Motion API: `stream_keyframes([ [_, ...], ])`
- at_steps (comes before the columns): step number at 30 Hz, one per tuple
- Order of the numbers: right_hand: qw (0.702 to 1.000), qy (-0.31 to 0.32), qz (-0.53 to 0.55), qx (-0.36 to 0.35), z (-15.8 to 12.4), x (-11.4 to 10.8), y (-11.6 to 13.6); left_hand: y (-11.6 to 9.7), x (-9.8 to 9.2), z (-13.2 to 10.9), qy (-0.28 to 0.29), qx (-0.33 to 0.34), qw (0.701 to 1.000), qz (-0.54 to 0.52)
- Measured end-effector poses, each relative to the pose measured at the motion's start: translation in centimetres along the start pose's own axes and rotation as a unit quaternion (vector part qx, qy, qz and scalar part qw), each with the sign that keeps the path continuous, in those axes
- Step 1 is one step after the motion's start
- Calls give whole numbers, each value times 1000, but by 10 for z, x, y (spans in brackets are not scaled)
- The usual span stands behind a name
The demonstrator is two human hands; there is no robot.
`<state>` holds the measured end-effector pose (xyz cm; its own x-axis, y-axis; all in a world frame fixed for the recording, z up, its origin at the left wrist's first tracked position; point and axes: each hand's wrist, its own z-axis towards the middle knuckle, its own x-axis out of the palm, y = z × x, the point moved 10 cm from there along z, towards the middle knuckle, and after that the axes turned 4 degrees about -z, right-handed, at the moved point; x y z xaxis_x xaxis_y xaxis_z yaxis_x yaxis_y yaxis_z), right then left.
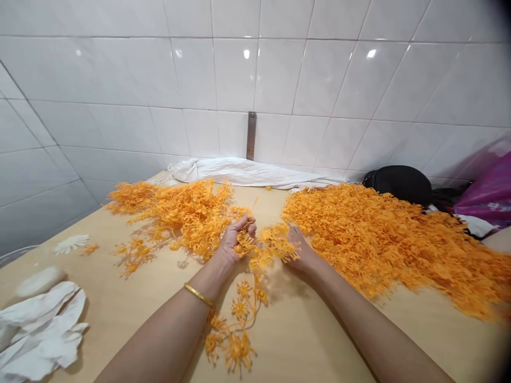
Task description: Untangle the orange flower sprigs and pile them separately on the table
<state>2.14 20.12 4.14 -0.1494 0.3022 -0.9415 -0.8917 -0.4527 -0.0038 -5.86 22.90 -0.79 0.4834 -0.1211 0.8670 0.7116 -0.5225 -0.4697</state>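
My left hand (236, 240) is closed, thumb against fingers, on a strand of orange crocheted-looking flowers (241, 346). The strand spreads between my hands, and a tail of it hangs toward me over the table. At its right side my right hand (299, 252) curls in on the flowers, which cover most of its fingertips. Just behind my left hand lies a loose orange flower heap (187, 210). To the right of my right hand spreads a larger, denser orange flower pile (371, 239). A gold bangle (197, 294) circles my left wrist.
Crumpled white cloth (43, 330) lies at the left front, with a white flower-shaped piece (72, 243) behind it. Rolled white fabric (239, 171) runs along the tiled wall. A black case (399, 184) and a purple bag (487, 189) stand at the back right.
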Motion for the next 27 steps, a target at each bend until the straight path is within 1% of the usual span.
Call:
stream_keyframes([
  [1,999,24,-36,8,-2,3,-4,0,0,0,0,2,1000,12],
  [2,996,35,-71,27,-5,2,-11,0,0,1,-2,5,1000,24],
  [3,993,31,-102,50,-8,-4,-19,0,-1,1,-5,10,999,35],
  [4,989,10,-125,77,-12,-16,-28,0,-2,2,-12,14,999,45],
  [5,985,-26,-135,102,-17,-31,-34,1,-3,2,-21,15,998,55],
  [6,982,-75,-126,122,-22,-49,-38,2,-4,3,-32,14,997,64],
  [7,977,-130,-97,137,-29,-67,-40,3,-6,3,-45,17,996,74],
  [9,961,-233,0,151,-43,-98,-36,3,-8,3,-63,34,993,89],
  [10,950,-268,53,149,-48,-109,-31,3,-7,3,-63,43,992,96],
  [11,942,-288,102,138,-52,-116,-22,3,-6,3,-60,50,992,101],
  [12,938,-293,140,118,-52,-119,-10,4,-5,3,-54,55,992,104],
  [14,943,-262,196,56,-45,-115,21,6,-3,3,-47,57,992,99],
  [15,948,-235,214,29,-40,-108,35,7,-4,2,-49,58,993,88],
  [16,952,-209,224,13,-35,-99,46,7,-5,2,-54,58,994,72],
  [17,957,-185,224,11,-30,-89,53,8,-6,2,-61,56,995,52],
  [19,969,-145,198,41,-18,-68,55,11,-9,2,-74,47,996,14],
  [22,980,-104,125,113,-5,-43,43,15,-9,3,-84,30,996,-11],
  [25,981,-67,74,165,5,-27,33,17,-9,2,-95,29,995,-21],
  [27,982,-52,70,168,9,-20,32,16,-9,2,-101,38,994,-23],
])
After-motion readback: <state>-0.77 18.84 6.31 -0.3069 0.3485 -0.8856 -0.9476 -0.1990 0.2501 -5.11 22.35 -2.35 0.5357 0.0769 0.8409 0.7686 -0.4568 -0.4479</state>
